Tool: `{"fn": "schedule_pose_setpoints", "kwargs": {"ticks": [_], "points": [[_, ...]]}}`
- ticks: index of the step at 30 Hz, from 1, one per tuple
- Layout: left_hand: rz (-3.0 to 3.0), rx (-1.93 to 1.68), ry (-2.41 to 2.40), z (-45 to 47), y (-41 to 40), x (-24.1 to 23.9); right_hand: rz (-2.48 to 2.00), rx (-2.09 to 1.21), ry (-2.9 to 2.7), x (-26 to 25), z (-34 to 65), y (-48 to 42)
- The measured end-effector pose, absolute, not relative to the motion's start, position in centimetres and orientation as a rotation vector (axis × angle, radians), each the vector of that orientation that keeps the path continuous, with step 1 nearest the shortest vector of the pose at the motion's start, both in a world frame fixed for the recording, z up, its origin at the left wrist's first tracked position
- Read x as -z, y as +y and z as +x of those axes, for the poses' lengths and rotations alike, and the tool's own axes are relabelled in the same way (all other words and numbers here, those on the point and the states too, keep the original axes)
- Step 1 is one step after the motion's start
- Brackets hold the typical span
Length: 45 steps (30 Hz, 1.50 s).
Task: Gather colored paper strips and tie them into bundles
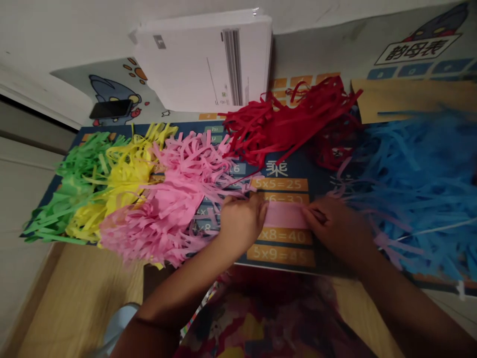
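My left hand (242,219) and my right hand (335,226) each pinch one end of a flat bundle of pink paper strips (285,215), holding it stretched between them over a printed multiplication mat (283,253). Both hands are closed on the bundle. Just left of my left hand lies a big heap of loose pink strips (175,199).
Heaps of yellow strips (119,174) and green strips (74,189) lie at the left, red strips (290,122) behind, blue strips (421,184) at the right. A white paper ream (204,62) and a dark phone (111,108) sit at the back. A brown sheet (410,97) lies far right.
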<state>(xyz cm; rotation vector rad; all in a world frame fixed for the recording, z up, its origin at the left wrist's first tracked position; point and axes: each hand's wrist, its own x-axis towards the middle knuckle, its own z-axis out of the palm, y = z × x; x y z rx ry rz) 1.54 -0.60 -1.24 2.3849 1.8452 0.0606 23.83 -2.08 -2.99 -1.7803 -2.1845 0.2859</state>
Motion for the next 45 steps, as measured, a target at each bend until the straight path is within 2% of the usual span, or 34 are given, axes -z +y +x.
{"fn": "schedule_pose_setpoints", "kwargs": {"ticks": [5, 8, 12, 16, 21, 24, 28, 34, 39, 45], "points": [[2.44, -0.157, 1.844, 1.6, -0.7, 1.2, -1.868, -0.332, -2.131, 2.9, 24.0, -1.9], [2.737, -0.227, 1.554, 1.4, -0.5, 0.7, -1.87, -0.141, -2.162, 2.3, 23.9, -1.9], [3.029, 0.008, 0.919, 0.6, -0.4, -0.3, -1.744, 0.15, -2.343, 1.1, 23.7, -2.2], [3.072, 0.069, 0.921, 0.2, -1.3, -1.5, -1.645, 0.272, -2.412, -0.3, 24.1, -3.0], [3.08, 0.134, 1.059, 1.6, -2.1, -1.9, -1.199, 0.017, -2.638, 0.5, 23.6, -3.9], [3.117, 0.127, 1.123, 2.1, -2.0, -1.3, -1.256, -0.082, -2.643, 2.0, 23.7, -3.2], [3.121, -0.054, 1.159, 1.1, -1.5, -0.2, -1.315, -0.127, -2.533, 3.3, 24.5, -2.2], [2.801, -0.326, 1.118, -1.8, -0.4, 0.7, -1.323, -0.357, -2.394, 3.8, 26.1, -1.3], [2.524, -0.355, 1.162, -2.8, 1.2, 1.1, -1.295, -0.65, -2.268, 4.3, 27.1, 0.0], [2.444, -0.325, 1.137, -2.7, 2.5, 1.0, -1.403, -0.781, -2.17, 4.3, 26.7, 0.6]]}}
